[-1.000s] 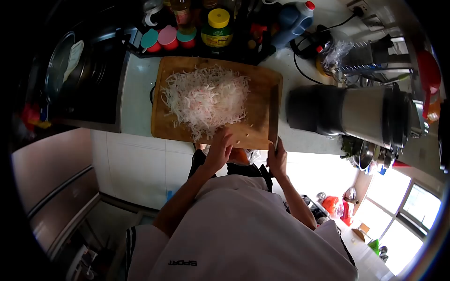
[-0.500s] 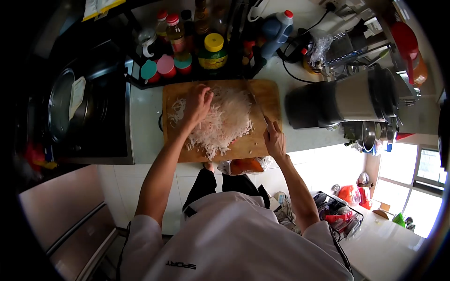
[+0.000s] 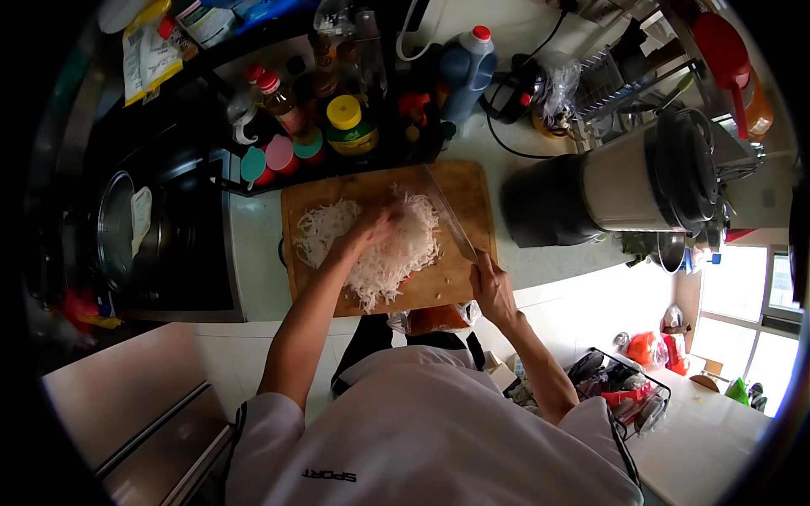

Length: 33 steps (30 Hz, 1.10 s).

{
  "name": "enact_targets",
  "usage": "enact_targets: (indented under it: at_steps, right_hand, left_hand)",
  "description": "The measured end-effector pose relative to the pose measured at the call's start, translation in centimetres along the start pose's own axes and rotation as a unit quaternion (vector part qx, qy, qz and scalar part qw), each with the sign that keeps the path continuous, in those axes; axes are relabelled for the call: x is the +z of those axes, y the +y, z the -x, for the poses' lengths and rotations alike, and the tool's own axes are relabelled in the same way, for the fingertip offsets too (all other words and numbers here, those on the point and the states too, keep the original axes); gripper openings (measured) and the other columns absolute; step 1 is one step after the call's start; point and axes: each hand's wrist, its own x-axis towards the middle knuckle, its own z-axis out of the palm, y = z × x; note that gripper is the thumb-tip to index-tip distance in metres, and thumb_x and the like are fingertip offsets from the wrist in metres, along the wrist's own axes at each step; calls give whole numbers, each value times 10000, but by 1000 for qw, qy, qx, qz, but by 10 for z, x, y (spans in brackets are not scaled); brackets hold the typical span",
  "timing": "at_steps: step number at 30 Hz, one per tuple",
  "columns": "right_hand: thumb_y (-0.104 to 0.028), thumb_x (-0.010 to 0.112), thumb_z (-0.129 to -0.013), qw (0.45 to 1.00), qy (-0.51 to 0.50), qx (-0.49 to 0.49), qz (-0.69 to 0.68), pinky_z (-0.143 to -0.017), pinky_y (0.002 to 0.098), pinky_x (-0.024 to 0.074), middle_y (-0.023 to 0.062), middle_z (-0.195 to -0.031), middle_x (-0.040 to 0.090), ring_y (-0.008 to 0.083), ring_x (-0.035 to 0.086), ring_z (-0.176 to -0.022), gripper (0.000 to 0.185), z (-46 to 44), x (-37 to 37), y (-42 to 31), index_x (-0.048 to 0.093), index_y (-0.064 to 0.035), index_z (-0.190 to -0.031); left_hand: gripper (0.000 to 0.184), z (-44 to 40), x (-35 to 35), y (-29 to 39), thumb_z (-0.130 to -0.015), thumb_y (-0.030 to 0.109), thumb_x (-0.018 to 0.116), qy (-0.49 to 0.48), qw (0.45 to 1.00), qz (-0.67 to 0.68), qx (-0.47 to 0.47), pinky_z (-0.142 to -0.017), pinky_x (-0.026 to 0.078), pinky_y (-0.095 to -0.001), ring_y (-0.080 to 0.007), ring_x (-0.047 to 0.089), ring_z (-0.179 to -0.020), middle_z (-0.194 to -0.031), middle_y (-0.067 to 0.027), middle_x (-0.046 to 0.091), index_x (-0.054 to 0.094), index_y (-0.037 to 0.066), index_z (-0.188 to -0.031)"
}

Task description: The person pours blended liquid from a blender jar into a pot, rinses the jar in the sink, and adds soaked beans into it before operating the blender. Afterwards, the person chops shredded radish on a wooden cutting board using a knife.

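Observation:
White and pinkish shreds point(image 3: 384, 268) lie heaped on a wooden cutting board point(image 3: 468, 190). Over the middle of the heap is my left hand point(image 3: 377, 221), blurred, its fingers too smeared to tell whether they hold anything. My right hand point(image 3: 492, 287) is closed round the handle of a knife point(image 3: 450, 216) at the board's right edge. The blade slants up and to the left across the board, along the right side of the heap. A few small bits lie on the board near its front edge.
Behind the board stand lidded jars point(image 3: 280, 153), a yellow-capped jar point(image 3: 351, 126) and a blue jug point(image 3: 466, 72). A large blender-like appliance point(image 3: 641, 177) is at the right. To the left is a stove point(image 3: 181, 244) with a glass-lidded pan point(image 3: 118, 228).
My left hand has gone from the board's front edge onto the shreds, then moved right over them. My right hand has kept the knife, its blade now showing over the board. The view has shifted.

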Motion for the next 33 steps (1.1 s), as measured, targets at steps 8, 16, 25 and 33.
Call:
enact_targets:
  at_steps: [8,16,25,33]
  right_hand:
    - [-168,465,-947,996,-91,-15,-7,-574,493,467,227,-847,617,430,591,-679,165,-45,22,-4,487,-28,-1033]
    - [-156,493,-916,993,-64,-87,55,-587,492,458,224,-822,598,405,591,-784,202,-48,29,14,495,-32,-1075]
    - [-185,463,-925,994,-110,16,4,-579,486,477,214,-720,596,426,592,-658,211,-47,63,16,482,-16,-1050]
    - [-198,375,-975,992,-92,-53,65,-557,483,467,219,-725,609,402,597,-636,240,-30,46,-29,488,5,-1036]
  left_hand:
    - [441,52,-31,89,-889,165,575,160,987,-8,-23,-1058,350,-450,-391,433,-1230,-1331,-241,445,480,-45,-1265]
    - [444,74,-25,96,-888,154,562,173,985,-18,3,-1064,316,-473,-380,360,-1294,-1383,-218,400,479,-43,-1277]
    - [500,94,-25,107,-871,131,576,127,991,-50,-3,-1103,267,-465,-373,329,-1328,-1398,-199,397,429,-67,-1307]
    - [471,114,-21,115,-896,141,550,123,991,-47,4,-1113,248,-484,-358,312,-1348,-1385,-194,418,434,-54,-1308]
